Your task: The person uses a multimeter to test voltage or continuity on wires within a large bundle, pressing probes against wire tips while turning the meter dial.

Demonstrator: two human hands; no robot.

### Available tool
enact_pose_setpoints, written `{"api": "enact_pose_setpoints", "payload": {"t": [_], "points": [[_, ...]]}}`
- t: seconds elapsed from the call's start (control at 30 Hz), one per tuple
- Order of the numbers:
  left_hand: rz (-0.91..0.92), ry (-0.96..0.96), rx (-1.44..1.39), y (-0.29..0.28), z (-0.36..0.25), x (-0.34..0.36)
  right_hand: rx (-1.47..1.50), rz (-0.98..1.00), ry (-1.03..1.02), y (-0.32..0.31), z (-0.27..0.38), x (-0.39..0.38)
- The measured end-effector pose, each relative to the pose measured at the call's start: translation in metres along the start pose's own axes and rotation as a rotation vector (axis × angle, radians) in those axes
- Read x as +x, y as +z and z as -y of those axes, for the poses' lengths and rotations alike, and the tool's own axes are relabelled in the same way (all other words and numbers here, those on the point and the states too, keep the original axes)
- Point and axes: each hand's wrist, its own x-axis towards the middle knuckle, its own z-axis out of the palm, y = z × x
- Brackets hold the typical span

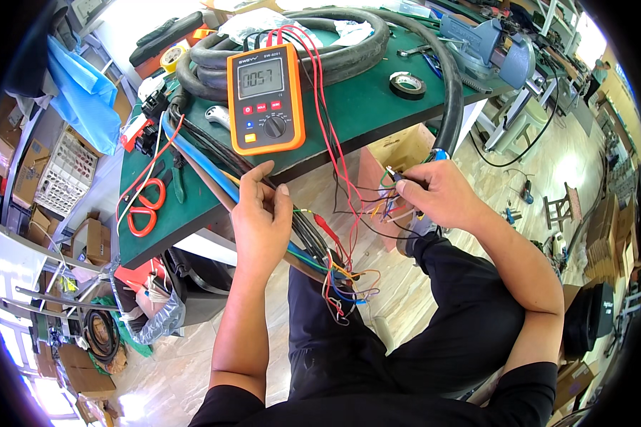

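Both bare forearms rise from the lower edge toward the middle of the view. The left hand is held upright, its back turned toward the camera, wrist straight above a near-vertical forearm. Its thumb and forefinger are pressed together at the top, and the remaining fingers curl loosely inward beneath them. The right hand sits to the right of the left one and slightly higher, well apart from it. Its forearm slants in from the lower right with the elbow bent. The wrist is level, the knuckles face up, and the fingertips pinch together pointing leftward toward the other hand.
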Motion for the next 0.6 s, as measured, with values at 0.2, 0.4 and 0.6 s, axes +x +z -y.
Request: {"api": "enact_pose_setpoints", "payload": {"t": [0.2, 0.4, 0.6], "points": [[0.001, -0.01, -0.004, -0.0004, 0.0005, 0.0003, -0.001, 0.002, -0.001, 0.0006, -0.0007, 0.0008], [0.016, -0.032, -0.007, -0.0002, -0.0008, 0.0003, -0.013, 0.011, 0.016, -0.0005, -0.0002, 0.0005], [0.023, -0.063, -0.043, 0.0005, -0.0016, -0.0012, 0.037, -0.023, 0.017, -0.0001, -0.0018, 0.0011]]}}
